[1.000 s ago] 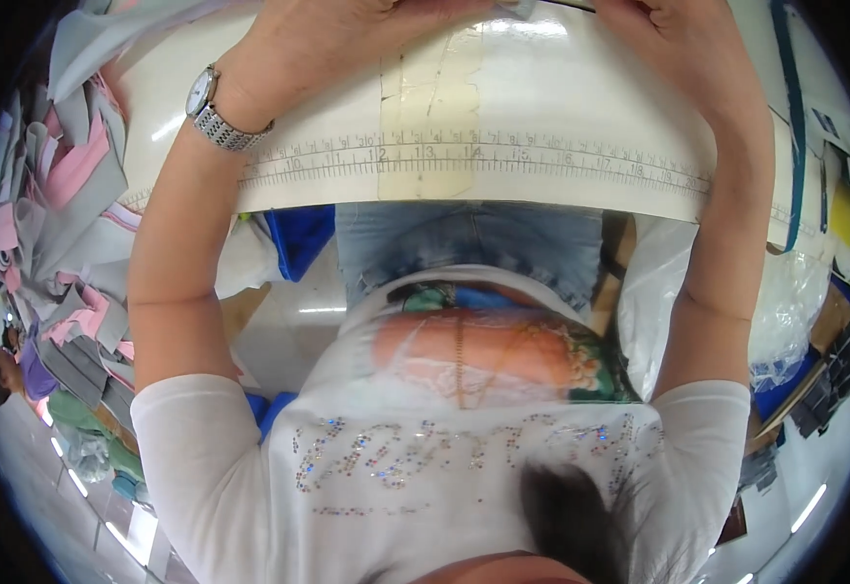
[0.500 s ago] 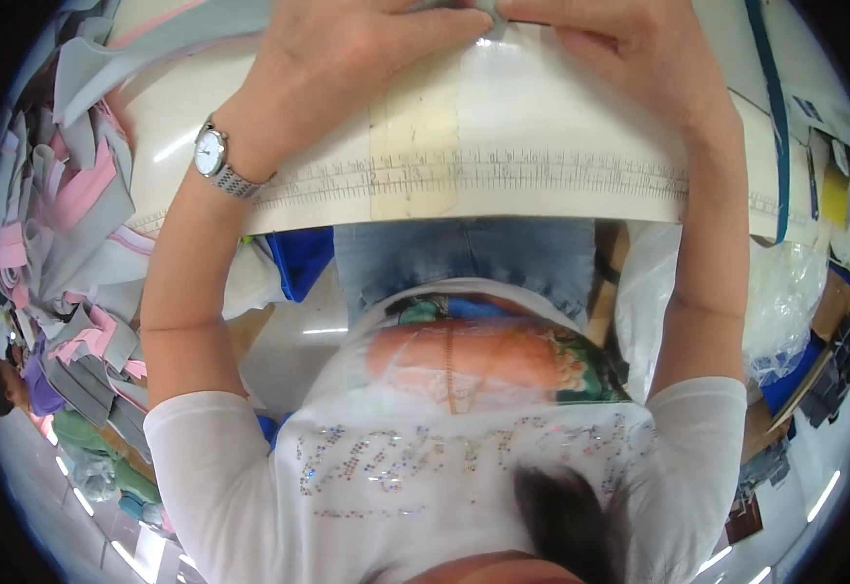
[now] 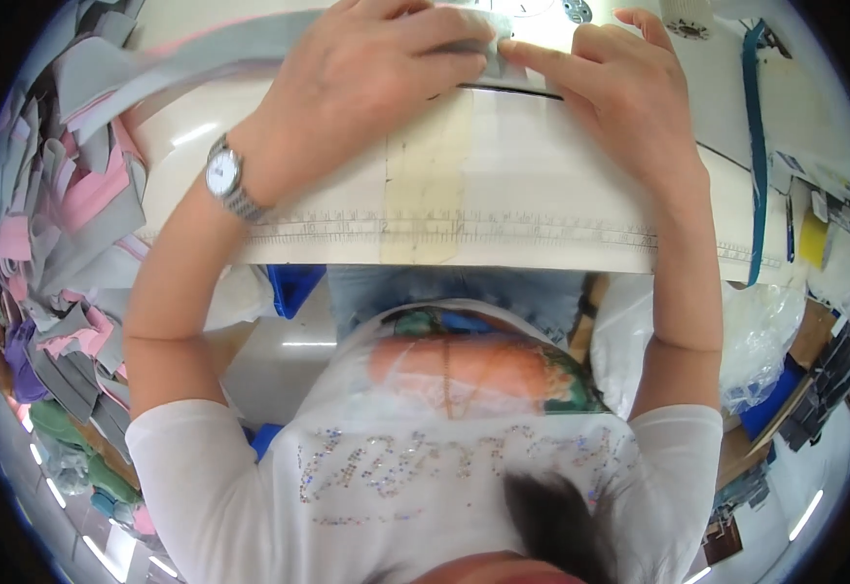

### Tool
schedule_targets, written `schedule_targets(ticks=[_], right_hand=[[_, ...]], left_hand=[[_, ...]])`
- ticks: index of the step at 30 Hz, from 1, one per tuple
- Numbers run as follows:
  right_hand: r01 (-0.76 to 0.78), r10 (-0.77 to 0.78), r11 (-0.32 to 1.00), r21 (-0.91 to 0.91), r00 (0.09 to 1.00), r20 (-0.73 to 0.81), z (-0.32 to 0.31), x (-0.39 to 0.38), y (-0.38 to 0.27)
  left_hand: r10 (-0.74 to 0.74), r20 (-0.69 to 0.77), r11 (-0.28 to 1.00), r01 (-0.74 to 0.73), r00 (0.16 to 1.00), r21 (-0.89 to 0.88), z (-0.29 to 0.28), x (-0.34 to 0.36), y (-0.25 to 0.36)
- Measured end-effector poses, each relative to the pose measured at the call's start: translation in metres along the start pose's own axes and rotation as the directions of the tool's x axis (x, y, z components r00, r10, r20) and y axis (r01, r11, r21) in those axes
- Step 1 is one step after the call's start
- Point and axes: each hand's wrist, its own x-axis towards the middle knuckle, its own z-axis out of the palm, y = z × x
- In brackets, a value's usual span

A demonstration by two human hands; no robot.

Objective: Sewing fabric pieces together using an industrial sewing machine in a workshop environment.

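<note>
My left hand (image 3: 376, 68) is closed over the end of a grey fabric strip (image 3: 220, 47) with a pink edge, which trails left across the white tabletop (image 3: 289, 165). Opposite it, my right hand (image 3: 629, 83) meets the strip's right end at the fingertips, its outer fingers raised and bent. Whether its thumb sits under the cloth is hard to see. Between the two hands the cloth is small and partly covered by fingers. A dark slot line runs in the tabletop just below them.
A heap of grey and pink fabric pieces (image 3: 79, 195) lies at the left. A printed ruler (image 3: 532, 226) follows the table's near edge. On the right hangs a teal band (image 3: 756, 146). A white ridged cylinder (image 3: 686, 18) and a round metal part (image 3: 577, 10) are at the far side.
Both hands and the tabletop now appear lower in the view, with more of the far side showing. My right hand's outer fingers have lifted; the strip stays between the hands.
</note>
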Motion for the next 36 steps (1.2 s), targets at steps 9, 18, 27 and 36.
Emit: schedule_targets(ticks=[9,18,27,36], right_hand=[[-0.195,0.32,0.912,-0.362,0.889,0.327,-0.005,-0.002,-0.01],[-0.25,0.394,0.875,-0.414,0.865,0.31,0.002,-0.008,-0.007],[-0.281,0.426,0.863,-0.42,0.852,0.305,0.004,-0.009,-0.003],[-0.187,0.303,0.912,-0.364,0.906,0.294,0.0,-0.003,-0.009]], left_hand=[[-0.363,0.666,0.85,0.525,0.652,-0.051,-0.024,0.037,-0.002],[-0.135,0.115,0.977,0.151,0.984,-0.148,0.003,0.013,-0.016],[-0.129,0.199,0.977,0.159,0.972,-0.142,0.004,0.013,-0.02],[-0.244,0.247,0.922,0.304,0.938,-0.24,0.001,0.012,-0.018]])
